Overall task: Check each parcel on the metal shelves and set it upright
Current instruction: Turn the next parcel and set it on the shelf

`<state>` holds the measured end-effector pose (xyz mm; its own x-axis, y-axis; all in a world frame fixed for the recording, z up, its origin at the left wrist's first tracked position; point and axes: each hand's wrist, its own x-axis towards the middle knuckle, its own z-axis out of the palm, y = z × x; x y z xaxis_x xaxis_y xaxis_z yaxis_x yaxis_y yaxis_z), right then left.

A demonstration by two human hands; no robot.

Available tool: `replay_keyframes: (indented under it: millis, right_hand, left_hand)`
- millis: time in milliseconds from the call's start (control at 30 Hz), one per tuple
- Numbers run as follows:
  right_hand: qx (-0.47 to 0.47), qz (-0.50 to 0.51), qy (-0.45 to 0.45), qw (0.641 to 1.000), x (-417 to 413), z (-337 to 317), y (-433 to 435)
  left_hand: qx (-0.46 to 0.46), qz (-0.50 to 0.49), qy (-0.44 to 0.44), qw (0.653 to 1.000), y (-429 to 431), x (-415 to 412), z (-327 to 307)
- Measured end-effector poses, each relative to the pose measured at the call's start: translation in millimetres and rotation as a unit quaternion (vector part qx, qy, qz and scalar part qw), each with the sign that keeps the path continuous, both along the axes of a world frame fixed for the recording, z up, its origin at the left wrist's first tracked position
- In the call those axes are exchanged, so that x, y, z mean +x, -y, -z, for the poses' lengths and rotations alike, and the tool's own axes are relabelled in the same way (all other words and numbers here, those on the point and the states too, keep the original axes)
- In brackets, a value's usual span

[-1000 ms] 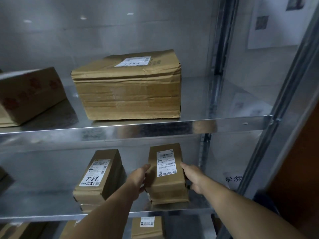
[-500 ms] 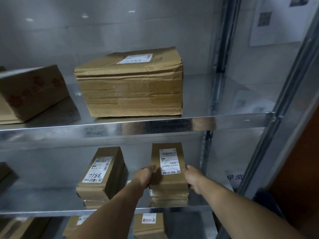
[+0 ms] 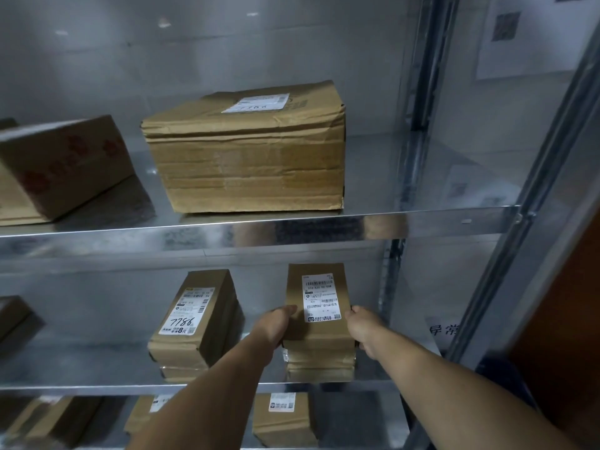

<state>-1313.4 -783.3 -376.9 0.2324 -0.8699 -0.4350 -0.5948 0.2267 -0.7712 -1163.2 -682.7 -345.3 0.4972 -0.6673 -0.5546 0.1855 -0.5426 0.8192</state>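
— How is the grip?
— Both hands close on one thing. The left hand (image 3: 276, 326) curls round the left edge of the small parcel (image 3: 319, 334), thumb on its labelled face. The right hand (image 3: 362, 329) clamps the right edge the same way, so the grip pinches it from both sides.
— And where is that parcel?
— Lower middle of the frame, toward the right end of the middle shelf (image 3: 97, 368), its white label (image 3: 321, 298) facing the camera. Under the labelled face, banded cardboard runs down to the metal by the front lip. One box or a stack, I cannot tell.
— What's around it?
— Just left, apart from the left hand, a parcel marked 7786 (image 3: 194, 319) sits slightly askew. Bare shiny metal stretches left of that. To the right, a narrow strip reaches the rear post (image 3: 391, 280).
— And above?
— The upper shelf (image 3: 422, 222) crosses mid-frame, close over the held parcel. It carries a big dented carton (image 3: 250, 157) and, at the left edge of the frame, a tilted box (image 3: 65, 164). There is a grey wall behind and printed sheets (image 3: 506, 27) at upper right. Another labelled parcel (image 3: 285, 423) stands on the shelf below.
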Motion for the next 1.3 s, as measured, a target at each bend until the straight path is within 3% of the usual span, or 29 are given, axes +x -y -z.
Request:
replay_keyframes:
  millis: [100,200,267,367,500,700,933,1100,1167,1300]
  right_hand:
    - [-0.102,-0.006,-0.078,0.992,3,-13,-1]
    - [-0.204,-0.025,-0.052,0.977,22,-28,-5]
    - [-0.234,-0.038,-0.047,0.970,41,-36,-10]
    - [-0.249,-0.097,-0.139,0.954,68,-38,-20]
    - [-0.196,-0.213,-0.243,0.926,85,-21,-28]
    - [-0.197,-0.217,-0.337,0.895,80,-14,-17]
    - [-0.203,-0.211,-0.387,0.874,71,-16,-11]
    - [-0.264,-0.232,-0.368,0.861,85,-26,-18]
    - [-0.305,-0.242,-0.291,0.874,104,-38,-40]
    - [-0.288,-0.276,-0.145,0.906,153,-59,-104]
  left_hand:
    - [-0.006,0.023,0.053,0.998,-1,3,-8]
    - [0.000,0.023,0.199,0.980,-7,19,-16]
    - [-0.023,0.005,0.228,0.973,-15,33,-17]
    - [-0.074,-0.015,0.200,0.977,-35,49,-27]
    - [-0.098,-0.047,0.104,0.989,-55,52,-32]
    - [-0.124,-0.087,0.008,0.988,-82,60,-31]
    - [-0.125,-0.103,0.049,0.986,-110,74,-34]
    - [-0.110,-0.122,0.061,0.985,-133,88,-32]
    - [-0.110,-0.132,0.080,0.982,-145,99,-30]
    - [-0.098,-0.142,0.121,0.978,-183,122,-30]
